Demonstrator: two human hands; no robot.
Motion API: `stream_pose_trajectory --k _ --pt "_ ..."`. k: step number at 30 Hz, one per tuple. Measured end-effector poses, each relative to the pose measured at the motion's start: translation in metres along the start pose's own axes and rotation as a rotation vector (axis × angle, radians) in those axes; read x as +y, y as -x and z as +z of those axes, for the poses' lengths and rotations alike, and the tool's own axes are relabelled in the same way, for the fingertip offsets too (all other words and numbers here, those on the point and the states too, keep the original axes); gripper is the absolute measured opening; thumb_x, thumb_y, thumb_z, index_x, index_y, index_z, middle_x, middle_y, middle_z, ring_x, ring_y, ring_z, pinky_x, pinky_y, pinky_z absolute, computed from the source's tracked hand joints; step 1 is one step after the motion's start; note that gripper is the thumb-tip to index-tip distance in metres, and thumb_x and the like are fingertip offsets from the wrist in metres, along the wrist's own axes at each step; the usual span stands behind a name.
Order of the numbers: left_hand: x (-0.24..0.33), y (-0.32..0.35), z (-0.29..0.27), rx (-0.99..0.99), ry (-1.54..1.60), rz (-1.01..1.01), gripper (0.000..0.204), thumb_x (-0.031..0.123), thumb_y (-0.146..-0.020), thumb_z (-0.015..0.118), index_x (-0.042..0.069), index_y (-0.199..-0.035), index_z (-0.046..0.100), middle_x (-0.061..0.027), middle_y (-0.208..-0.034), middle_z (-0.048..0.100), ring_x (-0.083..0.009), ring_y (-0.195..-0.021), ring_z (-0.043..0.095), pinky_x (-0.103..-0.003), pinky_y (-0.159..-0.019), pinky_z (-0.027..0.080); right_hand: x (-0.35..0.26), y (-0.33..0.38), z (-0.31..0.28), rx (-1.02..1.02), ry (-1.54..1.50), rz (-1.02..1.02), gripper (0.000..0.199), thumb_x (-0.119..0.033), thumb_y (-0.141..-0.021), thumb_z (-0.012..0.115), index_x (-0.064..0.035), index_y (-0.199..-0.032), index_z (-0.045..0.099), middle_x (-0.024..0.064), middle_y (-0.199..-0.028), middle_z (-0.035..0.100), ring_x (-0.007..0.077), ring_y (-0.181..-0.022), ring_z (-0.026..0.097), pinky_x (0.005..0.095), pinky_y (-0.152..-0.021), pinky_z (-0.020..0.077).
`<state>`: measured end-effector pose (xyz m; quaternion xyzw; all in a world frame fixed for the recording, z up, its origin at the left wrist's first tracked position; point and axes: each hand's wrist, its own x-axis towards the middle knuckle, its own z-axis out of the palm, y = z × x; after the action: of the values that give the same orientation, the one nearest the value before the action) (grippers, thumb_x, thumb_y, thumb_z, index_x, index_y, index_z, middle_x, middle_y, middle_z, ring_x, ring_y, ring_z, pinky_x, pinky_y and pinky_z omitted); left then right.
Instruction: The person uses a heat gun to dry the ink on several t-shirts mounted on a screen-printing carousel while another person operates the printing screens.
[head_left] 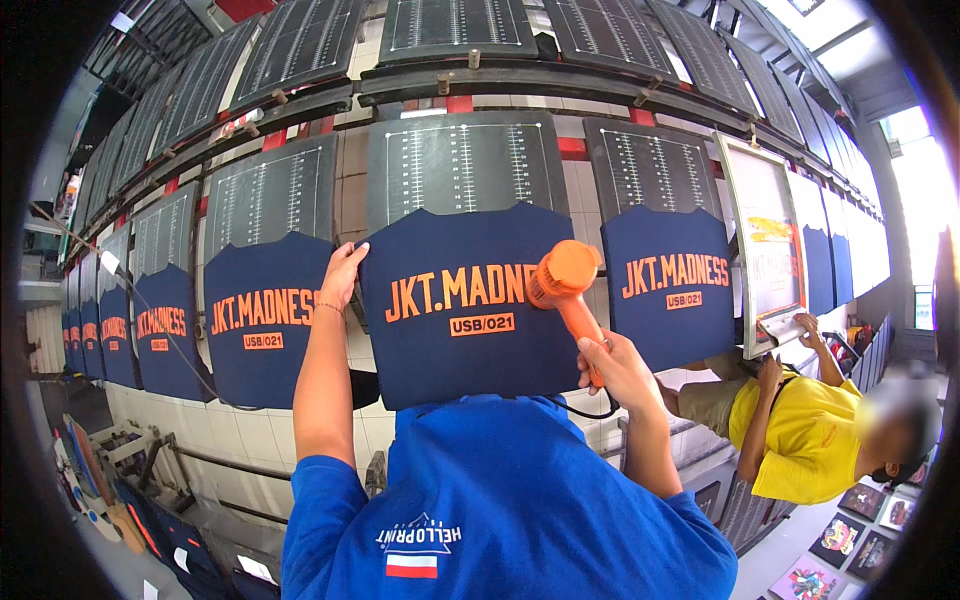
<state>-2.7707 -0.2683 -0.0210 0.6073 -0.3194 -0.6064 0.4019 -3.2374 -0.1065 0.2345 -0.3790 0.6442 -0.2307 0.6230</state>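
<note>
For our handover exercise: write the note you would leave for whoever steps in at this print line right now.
Left hand: flat on the upper left edge of the navy shirt on the centre board.
Right hand: grips the orange heat gun, its nozzle at the shirt's orange print.
Done: the shirts along the row already show orange print.
Left: cannot tell how dry this print is.
A co-worker in yellow handles a screen frame on the right.
</note>
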Motion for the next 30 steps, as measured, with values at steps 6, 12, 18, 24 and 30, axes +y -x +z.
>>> stream_pose_trajectory --k 6,12,18,24,30 --pt "0.029 0.016 0.005 0.177 -0.627 0.239 0.019 0.019 -0.091 0.069 0.001 -0.091 0.064 -0.0011 -0.076 0.062 -0.0123 -0.072 0.057 -0.031 -0.066 0.046 0.009 0.002 0.005 -0.015 -0.046 -0.026 0.034 -0.031 -0.099 0.060 0.0028 -0.105 0.060 0.0037 -0.076 0.060 0.0102 -0.059 0.062 0.0238 -0.048 0.0503" --pt "0.041 0.031 0.018 0.363 -0.775 0.396 0.021 0.018 -0.088 0.071 -0.002 -0.087 0.067 -0.0114 -0.070 0.065 -0.0179 -0.064 0.061 -0.035 -0.063 0.048 -0.006 -0.016 0.021 -0.034 0.006 -0.042 0.035 -0.032 -0.100 0.058 0.0023 -0.106 0.059 0.0034 -0.075 0.059 0.0097 -0.059 0.061 0.0236 -0.049 0.0498" --pt "0.041 0.034 0.016 0.413 -0.786 0.350 0.021 0.021 -0.090 0.068 0.000 -0.091 0.070 -0.0161 -0.081 0.069 -0.0290 -0.076 0.067 -0.039 -0.073 0.051 -0.019 -0.042 0.032 0.028 -0.022 -0.105 0.036 -0.034 -0.101 0.057 0.0018 -0.106 0.058 0.0031 -0.076 0.059 0.0098 -0.060 0.061 0.0240 -0.050 0.0499" --pt "0.038 0.069 -0.007 0.704 -0.996 0.617 0.024 0.020 -0.095 0.058 0.002 -0.099 0.072 -0.0173 -0.106 0.066 -0.0353 -0.104 0.060 -0.045 -0.093 0.046 -0.011 -0.035 0.028 -0.031 0.007 -0.056 0.036 -0.034 -0.101 0.058 0.0019 -0.107 0.058 0.0035 -0.077 0.059 0.0103 -0.060 0.061 0.0247 -0.050 0.0504" --pt "0.006 0.134 -0.094 1.099 -1.078 0.487 0.040 0.021 -0.096 0.056 -0.008 -0.123 0.060 -0.0288 -0.131 0.057 -0.0420 -0.124 0.052 -0.048 -0.107 0.039 0.006 -0.010 0.028 -0.115 -0.014 -0.035 0.035 -0.033 -0.100 0.059 0.0021 -0.107 0.058 0.0036 -0.077 0.059 0.0101 -0.060 0.062 0.0234 -0.049 0.0496"
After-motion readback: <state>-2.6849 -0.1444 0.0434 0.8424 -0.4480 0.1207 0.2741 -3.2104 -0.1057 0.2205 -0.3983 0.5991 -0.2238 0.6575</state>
